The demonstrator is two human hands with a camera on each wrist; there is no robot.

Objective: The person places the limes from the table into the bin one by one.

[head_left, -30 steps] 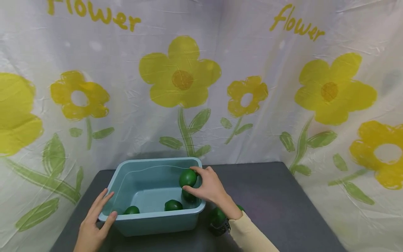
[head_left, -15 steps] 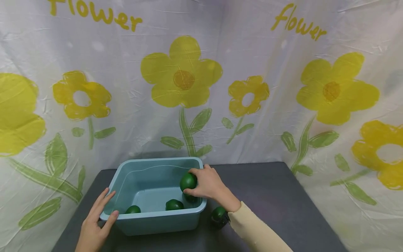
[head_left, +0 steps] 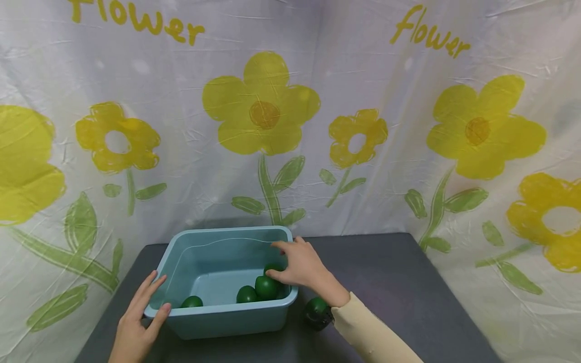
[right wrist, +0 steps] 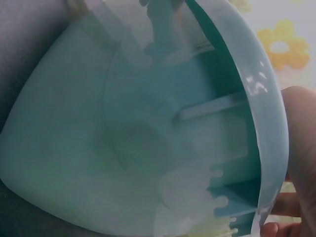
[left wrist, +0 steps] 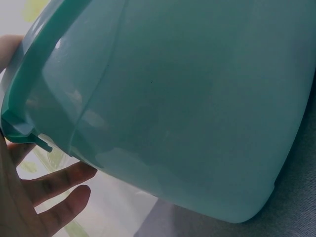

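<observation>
My left hand rests at the near left corner of a pale blue plastic basin, thumb over the front rim and fingers along the left rim. In the left wrist view its fingers lie outside the basin wall. My right hand hovers over the basin's right side, thumb and fingers parted with nothing between them. Just below it is a dark green, lime-like fruit, with another lime on its left. A third lime shows partly behind my thumb. One more lime sits at the near left inside.
Outside the basin to the right, another lime lies beside my sleeve, partly covered by something dark. Everything stands on a dark grey table. White sheeting with painted yellow flowers hangs behind and at the sides.
My right hand has let go of the lime it held, which now sits lower in the basin's right side among the others. Its fingers have spread. My left hand stays at the corner.
</observation>
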